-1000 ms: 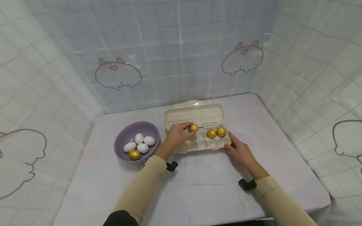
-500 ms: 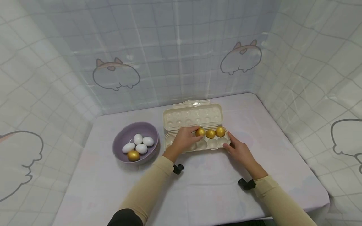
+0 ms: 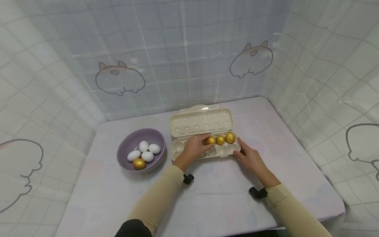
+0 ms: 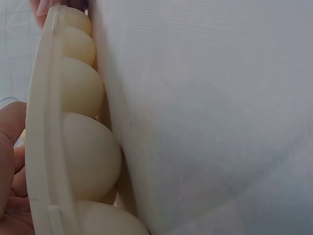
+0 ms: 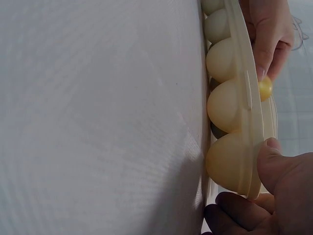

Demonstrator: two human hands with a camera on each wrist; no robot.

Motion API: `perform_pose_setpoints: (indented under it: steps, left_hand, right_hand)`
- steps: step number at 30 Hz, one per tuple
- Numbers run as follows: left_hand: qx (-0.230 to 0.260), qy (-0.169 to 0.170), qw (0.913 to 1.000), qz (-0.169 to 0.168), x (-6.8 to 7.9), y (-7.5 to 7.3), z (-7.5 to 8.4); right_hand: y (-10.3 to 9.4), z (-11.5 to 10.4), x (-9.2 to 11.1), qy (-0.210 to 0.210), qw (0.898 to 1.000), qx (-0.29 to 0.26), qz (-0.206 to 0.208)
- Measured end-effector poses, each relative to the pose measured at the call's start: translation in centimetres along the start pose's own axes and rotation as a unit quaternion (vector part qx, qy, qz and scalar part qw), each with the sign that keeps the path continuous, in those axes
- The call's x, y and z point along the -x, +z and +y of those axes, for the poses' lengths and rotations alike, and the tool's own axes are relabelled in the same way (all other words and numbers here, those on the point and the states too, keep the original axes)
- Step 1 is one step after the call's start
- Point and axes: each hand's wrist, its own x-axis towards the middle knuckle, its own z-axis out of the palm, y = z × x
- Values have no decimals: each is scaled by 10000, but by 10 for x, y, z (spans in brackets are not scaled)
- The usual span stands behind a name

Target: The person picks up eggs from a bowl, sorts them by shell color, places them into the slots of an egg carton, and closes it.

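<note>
My left hand [image 3: 193, 148] pinches a golden egg [image 3: 211, 140] between thumb and fingers, low at a back-row cup of the cream egg carton [image 3: 201, 123]. Beside it, two more golden eggs [image 3: 220, 140] sit in the back row toward the right end. The carton's lid is tipped back. My right hand [image 3: 251, 160] grips the carton's right end; the right wrist view shows its thumb [image 5: 274, 161] on the rim and fingers curled beneath. In that view the golden egg shows just under the left hand's fingertips. From the left wrist, the carton's side hides the held egg.
To the left stands a purple bowl [image 3: 124, 144] holding several white eggs [image 3: 147, 156] and one golden egg [image 3: 138, 164]. A pale cloth covers the table [image 3: 219, 200]. Tile-patterned curtains [image 3: 177, 59] hang behind and at both sides.
My left hand has moved right and slightly down with the golden egg, from above the carton's middle to a back-row cup beside the other two. My right hand keeps its grip.
</note>
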Motion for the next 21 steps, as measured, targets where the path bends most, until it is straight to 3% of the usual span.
perform_pose_setpoints:
  steps: [12, 21]
  left_hand:
    - [241, 32, 9997, -1, -1, 5, 0]
    - [95, 133, 9998, 151, 0, 8, -1]
  right_hand:
    - [0, 1, 0, -49, 10000, -5, 35]
    - [0, 1, -1, -21, 10000, -4, 10]
